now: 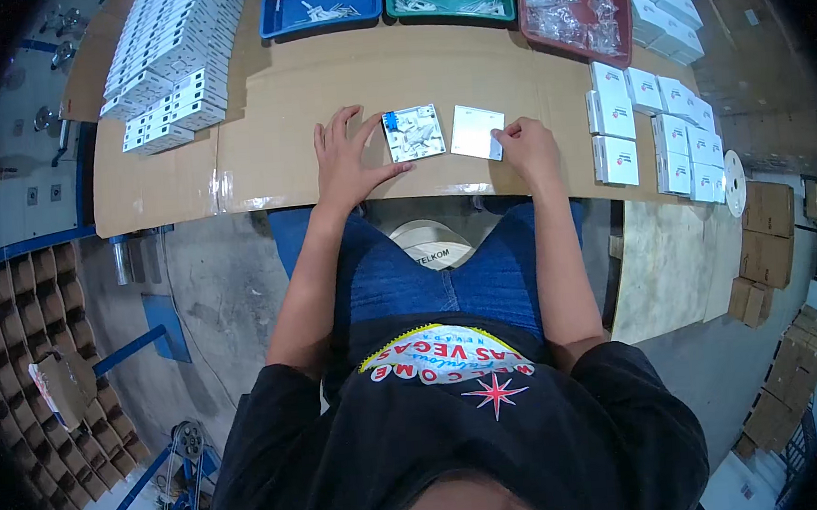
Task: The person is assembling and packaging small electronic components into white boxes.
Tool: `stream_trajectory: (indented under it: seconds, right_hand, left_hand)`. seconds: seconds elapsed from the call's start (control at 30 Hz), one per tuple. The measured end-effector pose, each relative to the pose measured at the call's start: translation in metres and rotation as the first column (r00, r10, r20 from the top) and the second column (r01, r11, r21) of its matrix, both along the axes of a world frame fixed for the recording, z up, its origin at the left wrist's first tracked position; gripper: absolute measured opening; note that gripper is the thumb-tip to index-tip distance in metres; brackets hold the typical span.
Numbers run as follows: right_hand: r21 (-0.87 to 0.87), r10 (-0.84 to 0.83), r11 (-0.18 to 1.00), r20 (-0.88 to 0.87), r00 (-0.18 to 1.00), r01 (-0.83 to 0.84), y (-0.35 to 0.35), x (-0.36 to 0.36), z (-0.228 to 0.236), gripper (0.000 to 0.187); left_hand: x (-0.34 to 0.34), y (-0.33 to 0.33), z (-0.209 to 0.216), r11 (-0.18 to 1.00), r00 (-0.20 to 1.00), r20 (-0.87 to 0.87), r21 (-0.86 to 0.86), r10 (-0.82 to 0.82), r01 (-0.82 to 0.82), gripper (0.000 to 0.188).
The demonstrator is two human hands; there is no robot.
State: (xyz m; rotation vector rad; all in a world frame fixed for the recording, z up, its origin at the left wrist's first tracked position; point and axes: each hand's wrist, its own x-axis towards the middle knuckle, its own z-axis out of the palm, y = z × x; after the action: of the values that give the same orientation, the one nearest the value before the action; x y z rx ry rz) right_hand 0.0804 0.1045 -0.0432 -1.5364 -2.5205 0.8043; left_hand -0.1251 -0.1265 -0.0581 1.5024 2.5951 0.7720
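Note:
A small square white box base (414,132) lies on the cardboard-covered table in front of me. White parts and a blue piece at its upper left corner show inside it. My left hand (347,160) is spread at its left side, index finger by the upper left corner and thumb by the lower left one. Just to the right is a flat, square white cover (476,132), apart from the base. My right hand (529,149) pinches this cover at its right edge between thumb and fingers.
Tall stacks of white boxes (176,44) stand at the far left, more white boxes (615,113) at the right. Along the back are a blue tray (269,28) and a green tray (453,15) of small white parts, and a red tray (569,47) of clear plastic bags.

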Motion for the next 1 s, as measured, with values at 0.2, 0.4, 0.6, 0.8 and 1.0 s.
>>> stream_trajectory:
  seconds: [0.2, 0.4, 0.6, 0.8, 1.0]
  right_hand:
    - [-0.109, -0.051, 0.994, -0.386, 0.921, 0.009, 0.014, 0.008, -0.022, 0.028]
    - [-0.225, -0.156, 0.974, -0.701, 0.696, -0.008, 0.01, 0.013, 0.009, 0.011]
    - [-0.371, -0.323, 0.928, -0.857, 0.401, -0.046, 0.007, 0.016, 0.029, 0.031]
    - [-0.666, -0.63, 0.723, -0.744, 0.223, -0.181, 0.01, 0.021, 0.032, 0.038]
    - [-0.642, -0.874, 0.369, -0.486, -0.015, -0.672, 0.037, 0.032, -0.003, 0.044]
  left_hand:
    - [-0.003, -0.004, 0.001, 0.998, 0.999, 0.051, 0.056, -0.013, 0.01, 0.088]
    - [-0.001, 0.001, -0.005, 0.898, 0.747, 0.632, 0.425, -0.205, -0.114, 0.08]
    - [0.027, 0.014, 0.019, 0.773, 0.151, 0.902, 0.426, -0.405, -0.47, 0.066]
    - [0.024, 0.025, 0.005, 0.829, -0.071, 0.926, 0.296, -0.371, -0.474, 0.048]
    - [0.019, 0.043, -0.003, 0.78, -0.436, 0.727, 0.216, -0.531, -0.588, 0.064]
